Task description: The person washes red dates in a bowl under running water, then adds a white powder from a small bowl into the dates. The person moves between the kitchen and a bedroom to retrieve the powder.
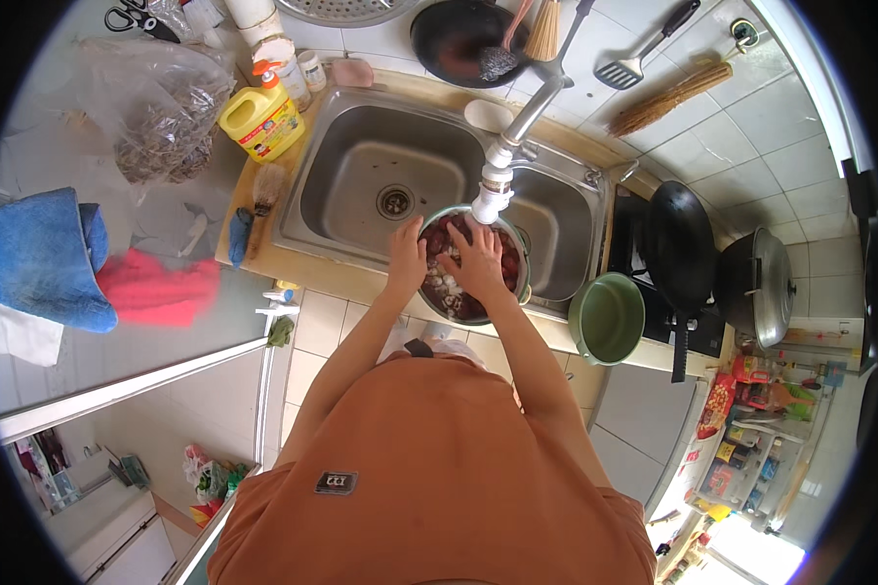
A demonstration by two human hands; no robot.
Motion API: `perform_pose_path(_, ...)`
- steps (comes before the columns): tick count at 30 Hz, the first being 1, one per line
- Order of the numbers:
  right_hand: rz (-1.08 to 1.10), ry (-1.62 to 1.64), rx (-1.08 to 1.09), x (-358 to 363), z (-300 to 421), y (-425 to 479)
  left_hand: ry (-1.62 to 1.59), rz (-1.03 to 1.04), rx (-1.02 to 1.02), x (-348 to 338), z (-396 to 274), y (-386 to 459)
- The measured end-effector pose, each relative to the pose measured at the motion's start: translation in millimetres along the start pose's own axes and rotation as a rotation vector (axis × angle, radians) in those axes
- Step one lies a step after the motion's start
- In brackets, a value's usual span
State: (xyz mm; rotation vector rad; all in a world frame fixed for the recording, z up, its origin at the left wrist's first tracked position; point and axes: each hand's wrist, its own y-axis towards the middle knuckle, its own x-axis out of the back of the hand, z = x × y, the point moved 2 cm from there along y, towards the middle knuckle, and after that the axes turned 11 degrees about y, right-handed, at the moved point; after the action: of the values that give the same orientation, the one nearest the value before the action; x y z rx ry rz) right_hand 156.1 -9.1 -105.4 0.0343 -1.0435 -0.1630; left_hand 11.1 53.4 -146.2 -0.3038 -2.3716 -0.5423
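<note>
A round pot (524, 287) with a pale rim stands at the front of the sink, across the divider. In it are dark red fruits that look like jujubes (511, 265) and smaller whitish pieces (441, 281), apparently in water. My left hand (407, 257) is at the pot's left rim; whether it grips the rim is unclear. Over the contents, my right hand (477, 265) spreads its fingers and covers part of them. The white faucet nozzle (491, 201) hangs just above the pot's far side.
The steel sink has a large left basin (351, 179) and a smaller right basin (556, 248). On the right are a green pot (606, 319), a black wok (679, 241) and a lidded pot (764, 287). A yellow detergent jug (262, 121) stands left. Utensils, including a slotted turner (620, 72), hang behind.
</note>
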Motion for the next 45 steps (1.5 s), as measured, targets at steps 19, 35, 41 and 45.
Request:
perform_pose_path(19,0.204,-0.155,-0.009,13,-9,-29,-0.164,0.038,0.048,4,-9,1)
perform_pose_path(35,0.34,0.112,0.179,33,-5,-29,-0.168,-0.007,0.06,0,-4,0)
perform_pose_path(41,0.348,0.146,0.172,58,5,-47,-0.186,0.002,0.054,4,-7,0)
perform_pose_path(45,0.42,0.209,0.179,80,4,-48,-0.195,0.002,0.052,4,-4,0)
